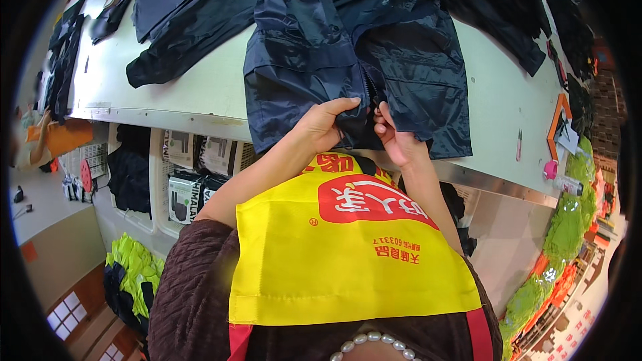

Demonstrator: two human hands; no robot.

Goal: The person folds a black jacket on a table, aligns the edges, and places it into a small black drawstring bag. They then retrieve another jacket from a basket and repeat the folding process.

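A dark navy jacket (294, 60) lies spread on the white table, its hem toward me and its sleeves reaching out to both sides. The front is partly open, showing the zipper (370, 87) running down to the hem. My left hand (322, 124) is closed on the left front edge, thumb on top and the other fingers under the cloth. Close by on the right, my right hand (396, 135) pinches the zipper's lower end by the right front panel. Whether its fingers hold the slider or only the edge is too small to tell.
On the table's right are a pen (519, 146), an orange frame (556, 124), a pink ring-shaped item (550, 170) and a clear bottle (568, 185). Packaged goods (184, 194) fill a white crate below the table edge. Neon-yellow garments (137, 261) lie at lower left.
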